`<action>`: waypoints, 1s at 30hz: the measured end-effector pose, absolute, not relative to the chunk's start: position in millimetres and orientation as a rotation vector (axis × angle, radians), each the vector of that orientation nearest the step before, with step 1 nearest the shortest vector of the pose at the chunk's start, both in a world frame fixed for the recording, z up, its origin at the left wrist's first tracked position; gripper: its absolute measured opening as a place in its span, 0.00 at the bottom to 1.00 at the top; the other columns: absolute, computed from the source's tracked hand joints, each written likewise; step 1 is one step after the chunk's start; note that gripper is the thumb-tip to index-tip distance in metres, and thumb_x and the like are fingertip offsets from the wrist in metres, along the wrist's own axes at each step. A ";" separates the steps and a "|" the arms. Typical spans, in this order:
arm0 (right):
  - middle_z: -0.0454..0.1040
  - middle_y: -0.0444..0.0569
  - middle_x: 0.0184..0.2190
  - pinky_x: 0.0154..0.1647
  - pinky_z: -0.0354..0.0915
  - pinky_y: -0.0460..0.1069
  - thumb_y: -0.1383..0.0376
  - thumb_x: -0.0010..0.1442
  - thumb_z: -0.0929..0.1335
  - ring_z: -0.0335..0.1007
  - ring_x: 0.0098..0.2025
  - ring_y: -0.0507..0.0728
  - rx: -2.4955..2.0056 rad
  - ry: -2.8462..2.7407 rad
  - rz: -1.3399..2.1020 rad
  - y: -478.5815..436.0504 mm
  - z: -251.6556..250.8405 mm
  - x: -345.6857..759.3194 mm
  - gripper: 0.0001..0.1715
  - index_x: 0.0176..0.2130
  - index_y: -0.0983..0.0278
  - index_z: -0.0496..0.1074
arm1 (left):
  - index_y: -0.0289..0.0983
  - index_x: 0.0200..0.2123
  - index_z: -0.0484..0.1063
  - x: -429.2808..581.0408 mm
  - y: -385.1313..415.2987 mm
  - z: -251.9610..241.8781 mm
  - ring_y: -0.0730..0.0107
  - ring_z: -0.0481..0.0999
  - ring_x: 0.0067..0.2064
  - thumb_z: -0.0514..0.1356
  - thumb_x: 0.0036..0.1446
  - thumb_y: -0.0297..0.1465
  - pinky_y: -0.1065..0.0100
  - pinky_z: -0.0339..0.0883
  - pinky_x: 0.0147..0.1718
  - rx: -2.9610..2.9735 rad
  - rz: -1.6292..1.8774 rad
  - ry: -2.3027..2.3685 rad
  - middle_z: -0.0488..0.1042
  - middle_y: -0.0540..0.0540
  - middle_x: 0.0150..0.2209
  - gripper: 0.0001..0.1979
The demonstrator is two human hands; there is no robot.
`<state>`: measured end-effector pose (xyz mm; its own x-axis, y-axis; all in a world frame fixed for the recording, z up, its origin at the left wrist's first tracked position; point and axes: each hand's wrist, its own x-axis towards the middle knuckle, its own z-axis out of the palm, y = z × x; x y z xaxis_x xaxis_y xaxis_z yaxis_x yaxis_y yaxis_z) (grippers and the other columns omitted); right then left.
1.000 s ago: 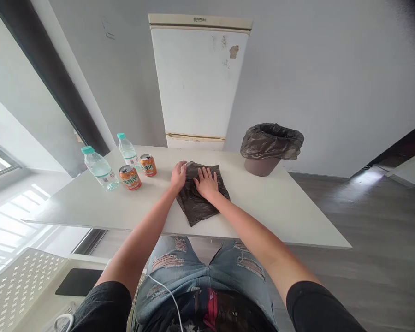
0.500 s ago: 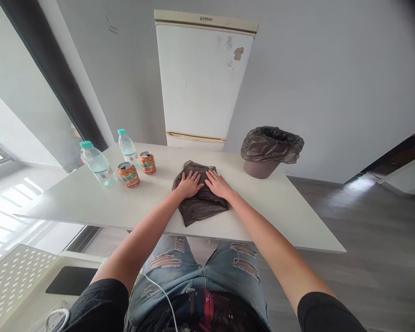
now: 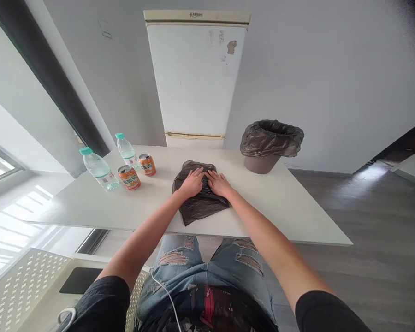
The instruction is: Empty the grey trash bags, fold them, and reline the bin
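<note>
A dark, see-through plastic garbage bag (image 3: 201,208) lies flattened and creased on the white table (image 3: 263,216), near its front edge. My left hand (image 3: 192,182) rests palm down on the bag's upper middle, fingers stretched out. Beside it, my right hand (image 3: 219,183) also lies on the bag with its fingers extended toward the left hand. The fingertips of both hands come close together. Parts of the bag beneath the palms are hidden.
On the table's left stand two clear water bottles (image 3: 100,171) with teal caps and two orange soda cans (image 3: 129,178). A brown trash bin (image 3: 262,163) lined with a dark bag stands at the back right. Behind the table is a white refrigerator (image 3: 197,78).
Both hands have shifted slightly on the bag, and their fingertips are nearer each other. The camera view has turned a little. Bottles, cans and bin stay in place.
</note>
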<state>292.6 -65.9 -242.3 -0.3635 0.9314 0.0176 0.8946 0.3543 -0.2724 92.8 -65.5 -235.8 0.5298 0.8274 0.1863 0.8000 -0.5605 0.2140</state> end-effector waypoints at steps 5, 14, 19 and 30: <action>0.44 0.50 0.82 0.82 0.36 0.68 0.59 0.78 0.51 0.38 0.84 0.62 -1.669 -2.428 0.316 -65.3 -245.3 290.6 0.38 0.80 0.64 0.51 | 0.26 0.79 0.52 103.0 -69.5 -248.9 0.42 0.50 0.81 0.44 0.77 0.42 0.41 0.45 0.78 2.680 0.268 1.415 0.51 0.33 0.80 0.36; 0.50 0.53 0.81 0.81 0.42 0.70 0.59 0.78 0.54 0.44 0.82 0.65 -1.620 -2.399 0.267 -68.9 -242.1 288.3 0.36 0.79 0.62 0.56 | 0.30 0.79 0.52 91.8 -65.0 -248.6 0.42 0.48 0.81 0.44 0.77 0.41 0.36 0.46 0.77 2.706 0.189 1.407 0.49 0.34 0.80 0.35; 0.53 0.54 0.80 0.79 0.48 0.69 0.63 0.77 0.58 0.45 0.82 0.65 -1.477 -2.332 0.214 -68.8 -239.9 292.5 0.33 0.76 0.60 0.62 | 0.27 0.79 0.52 92.1 -64.6 -249.3 0.41 0.47 0.81 0.44 0.77 0.42 0.36 0.44 0.77 2.679 0.188 1.393 0.48 0.33 0.80 0.36; 0.80 0.51 0.38 0.50 0.71 0.56 0.74 0.60 0.70 0.73 0.44 0.60 -1.088 -2.138 0.438 -52.1 -238.7 359.6 0.13 0.35 0.59 0.85 | 0.41 0.45 0.86 8.8 -33.4 -223.7 0.57 0.80 0.57 0.51 0.60 0.20 0.51 0.71 0.64 2.600 0.815 1.111 0.83 0.41 0.53 0.25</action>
<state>359.6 -52.1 -238.7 -0.4118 0.8059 0.4254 0.5735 0.5920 -0.5662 8.8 -33.4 -223.7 0.5660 0.7152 0.4100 0.6057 -0.6982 0.3817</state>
